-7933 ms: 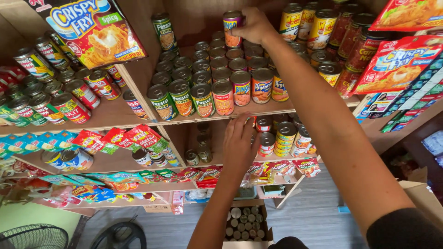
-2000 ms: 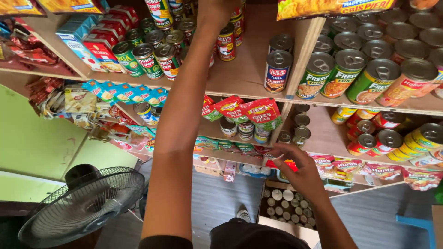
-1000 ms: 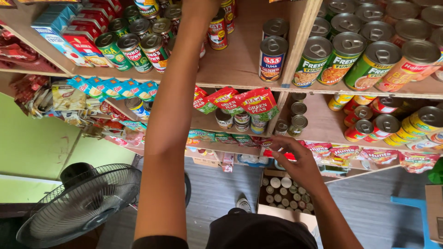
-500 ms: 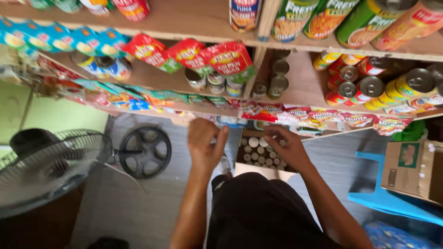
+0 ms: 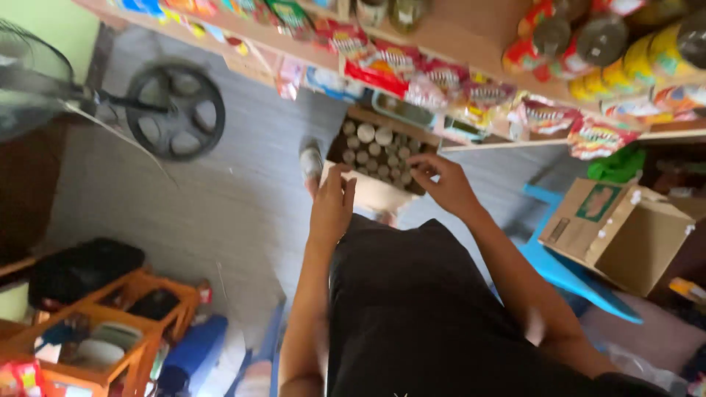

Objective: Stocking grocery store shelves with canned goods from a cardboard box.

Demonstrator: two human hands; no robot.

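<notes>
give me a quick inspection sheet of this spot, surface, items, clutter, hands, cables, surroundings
surface: grey plank floor
job's things: open cardboard box of round silver-topped cans on the floor, under the shelf
clutter: empty brown cardboard carton on a blue plastic stool; orange wooden rack with a black bag
hands: left hand and right hand both low over the cans; neither visibly grips one
cables: nothing seen
surroundings: wooden shelf hung with red snack packets; black floor fan; green wall
</notes>
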